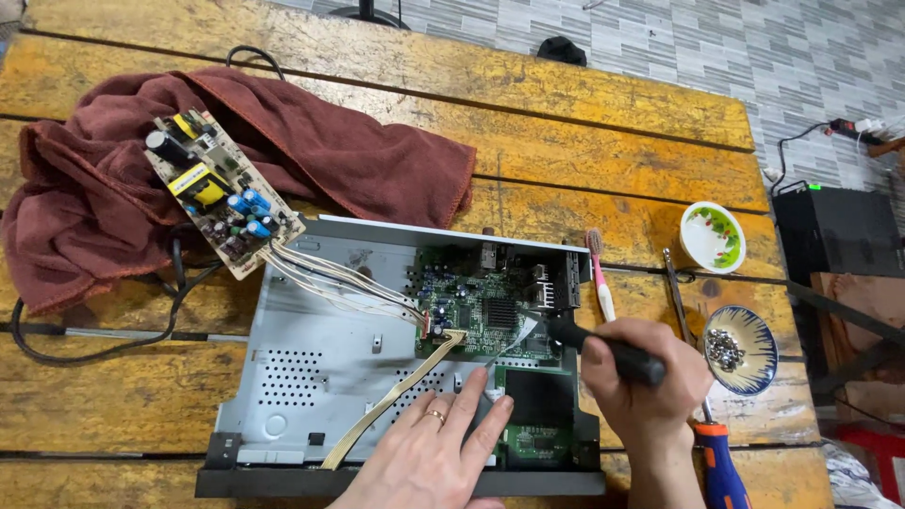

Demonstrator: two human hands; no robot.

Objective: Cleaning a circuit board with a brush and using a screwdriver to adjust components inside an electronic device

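Observation:
An opened grey metal device chassis (311, 368) lies on the wooden table, with a green circuit board (476, 302) in its right half. My left hand (443, 448), wearing a ring, rests flat on the chassis floor, fingers touching a white ribbon cable (514, 341). My right hand (646, 391) grips a black-handled tool (603, 349) whose tip points at the green board's lower edge. A tan power board (219, 193) lies on a maroon towel (104, 207), joined to the green board by white wires (339, 278).
A pink toothbrush (600, 273) lies right of the chassis. A small bowl of screws (740, 349), an empty patterned bowl (713, 236) and an orange-and-blue screwdriver (721, 462) sit at the right. A black cable (94, 344) loops at the left. A black box (834, 231) stands on the floor.

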